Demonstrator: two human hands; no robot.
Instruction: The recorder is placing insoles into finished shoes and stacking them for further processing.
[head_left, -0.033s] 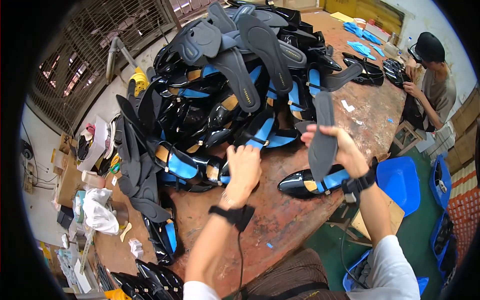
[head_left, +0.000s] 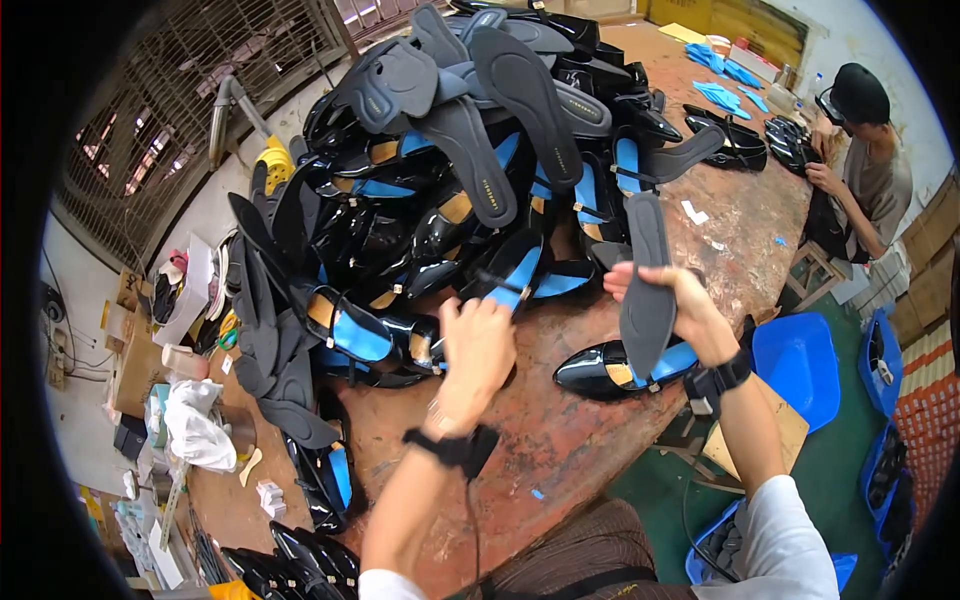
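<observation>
My right hand [head_left: 692, 310] holds a dark grey insole [head_left: 650, 275] upright, heel up and toe down, between thumb and fingers. Just below it a glossy black shoe [head_left: 588, 368] with a blue lining lies on its own, partly covered by the insole and wrist. My left hand [head_left: 480, 340] is closed, fingers curled downward at the near edge of the shoe pile. Next to those fingers are a blue-lined black shoe [head_left: 522, 268] and another black strap shoe [head_left: 345, 335]. The left fingertips are hidden and slightly blurred, so what they grip does not show.
Grey insoles [head_left: 470, 165] lie over a big heap of black shoes on the worn table [head_left: 480, 440]. More insoles [head_left: 290, 380] stack at left. A co-worker [head_left: 870, 160] handles a shoe at far right. A blue bin [head_left: 800, 365] stands beside the table.
My left hand has shifted slightly left along the edge of the shoe pile. The insole in my right hand has turned a little and sits slightly lower.
</observation>
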